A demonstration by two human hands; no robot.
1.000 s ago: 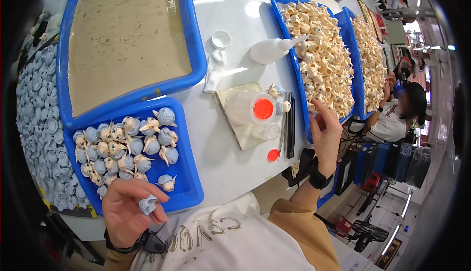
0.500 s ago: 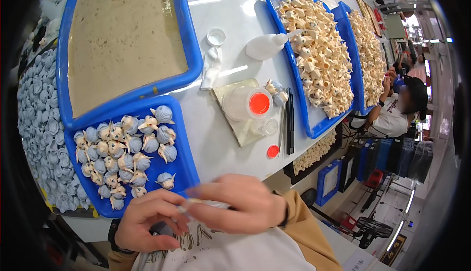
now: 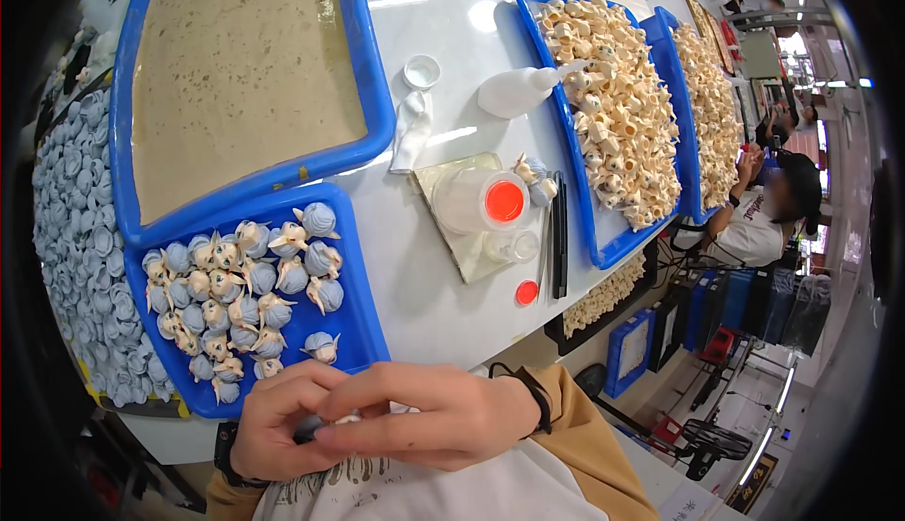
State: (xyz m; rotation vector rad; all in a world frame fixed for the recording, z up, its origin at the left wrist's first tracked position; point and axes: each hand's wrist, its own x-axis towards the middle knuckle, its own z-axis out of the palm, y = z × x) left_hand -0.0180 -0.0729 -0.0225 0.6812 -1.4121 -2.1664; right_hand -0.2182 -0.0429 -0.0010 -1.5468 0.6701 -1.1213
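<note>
My left hand point(image 3: 269, 431) and my right hand point(image 3: 438, 417) meet close to my body, below the small blue tray point(image 3: 363, 332). Between their curled fingers is a small doll head point(image 3: 306, 429), mostly hidden; only bits of grey-blue and pale cream show. Both hands are closed around it, with the right thumb and fingers pressing from the right. Just beyond the fingers, that tray bears rows of doll heads point(image 3: 224, 255) with pale faces, pointed ears and grey-blue hair. One doll head point(image 3: 320, 347) lies apart from the others, nearest my hands.
A large blue tray point(image 3: 377, 125) with a beige surface lies far left; grey-blue hair pieces point(image 3: 80, 248) are heaped beside it. Mid-table are a white squeeze bottle point(image 3: 514, 94), a red-topped tub point(image 3: 462, 200) and black pens point(image 3: 560, 238). Cream parts point(image 3: 613, 106) fill trays rightward. A co-worker point(image 3: 754, 219) sits beyond.
My right hand has moved slightly left and closed in against my left hand. The fingers of both now cover more of the held piece.
</note>
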